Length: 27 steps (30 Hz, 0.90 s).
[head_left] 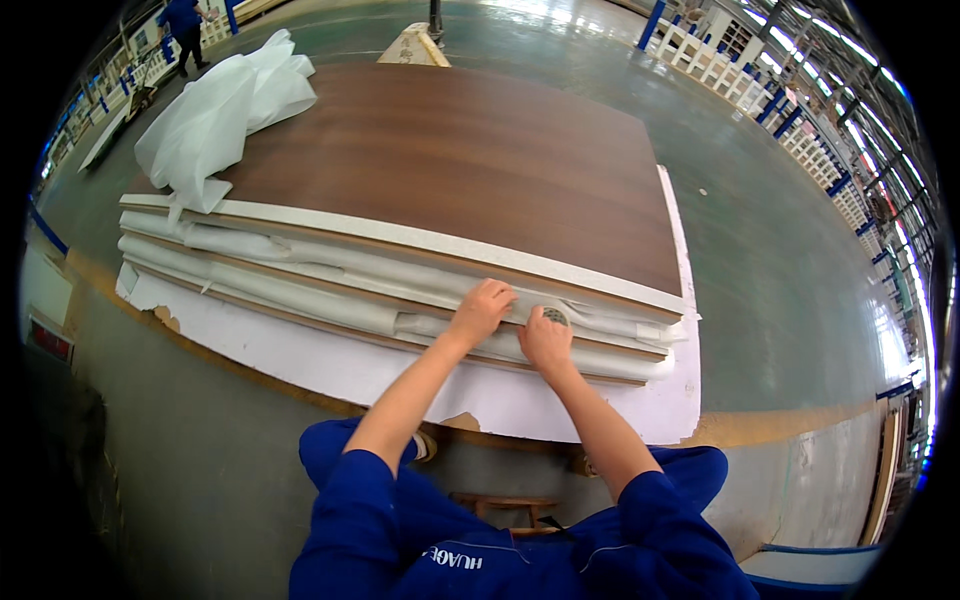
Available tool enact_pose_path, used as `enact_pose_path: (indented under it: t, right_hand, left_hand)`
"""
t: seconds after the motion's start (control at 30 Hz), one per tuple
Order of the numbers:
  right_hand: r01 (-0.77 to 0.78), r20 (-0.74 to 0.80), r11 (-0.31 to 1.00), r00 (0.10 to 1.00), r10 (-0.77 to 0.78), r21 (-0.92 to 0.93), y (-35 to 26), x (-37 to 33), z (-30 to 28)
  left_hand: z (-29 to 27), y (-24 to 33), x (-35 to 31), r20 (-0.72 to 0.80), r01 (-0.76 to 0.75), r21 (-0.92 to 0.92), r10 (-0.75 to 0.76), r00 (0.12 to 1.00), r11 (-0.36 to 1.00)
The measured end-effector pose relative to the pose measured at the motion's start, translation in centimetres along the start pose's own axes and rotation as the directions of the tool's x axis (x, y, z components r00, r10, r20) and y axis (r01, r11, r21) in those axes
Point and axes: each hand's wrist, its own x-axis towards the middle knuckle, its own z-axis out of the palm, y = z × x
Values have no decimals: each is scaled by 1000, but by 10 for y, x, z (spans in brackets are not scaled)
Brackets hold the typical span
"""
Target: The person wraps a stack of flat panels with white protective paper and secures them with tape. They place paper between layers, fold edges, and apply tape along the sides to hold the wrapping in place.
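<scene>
A stack of brown wood-grain panels lies before me, with white foam wrap bulging in folds from between the layers along the near edge. My right hand is closed around a roll of tape at that edge, right of the middle. Just to its left, my left hand rests against the wrapped edge, fingers curled together. What lies under its fingertips is hidden. The two hands are close together but apart.
Crumpled white foam sheeting lies on the stack's far left corner. A white board sticks out beneath the panels toward me. Between my legs is a wooden stool. A person stands at the far left; white fencing runs along the right.
</scene>
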Motion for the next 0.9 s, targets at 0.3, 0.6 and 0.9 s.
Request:
enact_pose_path:
  t: [0.3,0.6,0.9]
  right_hand:
    - [-200,-57,964,976,213,175,-21,16,13]
    - [-215,-26,972,976,218,93,-22,41,22]
    - [-357,225,906,925,308,228,-27,51,-8]
  left_hand:
    - [53,-9,-5,8,163,-84,-163,987,983]
    - [65,-19,-3,-36,114,-90,-118,992,989]
    - [71,-24,-12,-135,131,-172,-155,979,976]
